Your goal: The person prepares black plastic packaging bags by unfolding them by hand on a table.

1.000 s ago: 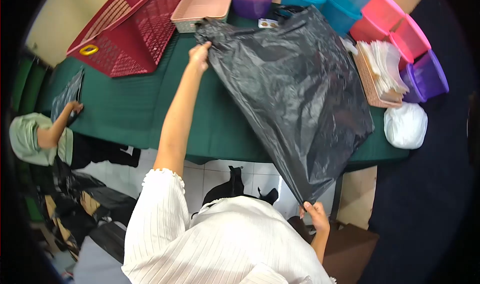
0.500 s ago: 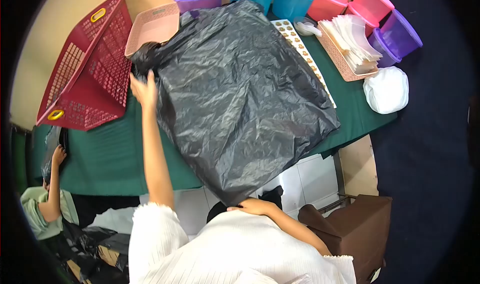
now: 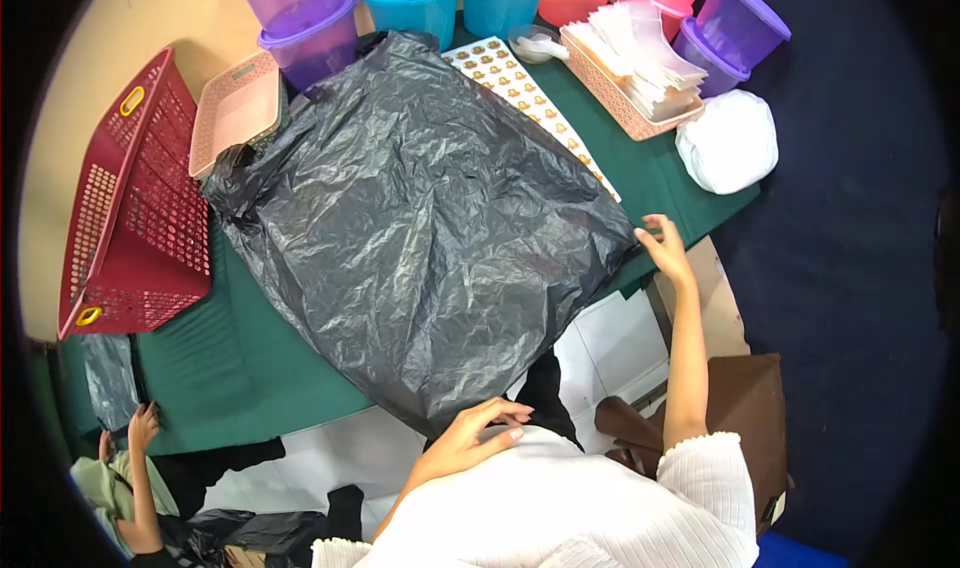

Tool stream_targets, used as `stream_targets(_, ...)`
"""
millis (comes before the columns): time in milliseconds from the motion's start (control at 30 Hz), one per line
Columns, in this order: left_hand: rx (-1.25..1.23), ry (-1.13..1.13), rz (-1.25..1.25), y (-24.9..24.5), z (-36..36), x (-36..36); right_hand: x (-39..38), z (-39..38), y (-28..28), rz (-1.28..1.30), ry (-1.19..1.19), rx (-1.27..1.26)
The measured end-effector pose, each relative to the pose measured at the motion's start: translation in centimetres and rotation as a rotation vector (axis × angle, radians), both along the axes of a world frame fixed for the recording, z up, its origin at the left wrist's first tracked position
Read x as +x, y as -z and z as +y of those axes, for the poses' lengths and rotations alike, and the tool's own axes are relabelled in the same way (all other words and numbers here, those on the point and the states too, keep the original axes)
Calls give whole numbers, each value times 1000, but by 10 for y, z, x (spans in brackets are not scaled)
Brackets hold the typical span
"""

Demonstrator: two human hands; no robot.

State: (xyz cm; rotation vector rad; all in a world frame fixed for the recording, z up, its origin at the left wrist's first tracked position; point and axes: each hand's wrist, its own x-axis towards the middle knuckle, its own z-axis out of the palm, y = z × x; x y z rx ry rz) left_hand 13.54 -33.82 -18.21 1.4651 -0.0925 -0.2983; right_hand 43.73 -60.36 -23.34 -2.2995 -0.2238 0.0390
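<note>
A large black plastic bag lies spread over the green-covered table, wrinkled, its near corner hanging over the front edge towards my body. My left hand is in front of my white top beside that near corner, fingers loosely stretched and apart. At the bag's right corner is my right hand, its fingers slightly bent and apart; whether the fingertips touch the plastic is hard to see. The bag's bunched left end lies by a pink basket.
A maroon laundry basket stands left. Behind are purple tubs, blue tubs, a sticker sheet, a basket of plastic sleeves and a white bundle. Another person's hand handles dark plastic at lower left.
My left hand has left the bag's bunched end and come down to the near corner. My right hand has moved from there to the right corner. The view has shifted.
</note>
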Motion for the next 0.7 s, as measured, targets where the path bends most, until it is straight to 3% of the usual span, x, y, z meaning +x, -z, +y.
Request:
stream_targets(67, -1, 32, 24, 0, -5, 4, 22, 2, 6, 172, -153, -80)
stream_targets(200, 19, -82, 171, 7, -41, 28, 47, -12, 6, 465, -295, 45)
stream_targets(300, 64, 65, 361, 11, -65, 51, 39, -17, -2, 639, -448, 46)
stream_targets(333, 104, 15, 387, 23, -75, 60, 36, -16, -1, 702, -514, 0)
stream_targets(400, 368, -259, 486, 69, -96, 60, 23, -15, 20, 791, -718, 73)
stream_targets(433, 339, -421, 621, 73, -101, 68, 18, -11, 31, 885, -772, 128)
stream_targets(467, 247, -711, 682, 43, -107, 84, 6, -5, 40, 979, -818, 189)
stream_targets(533, -10, -1349, 489, 72, -124, 86, -29, 7, 61, 1128, -874, 385)
stream_targets(633, -432, -1642, 204, 78, -135, 78, -77, 27, 54, 1141, -1042, 418)
stream_targets(700, -463, -1640, 174, 96, -153, 67, -95, 28, 54, 1109, -1143, 389)
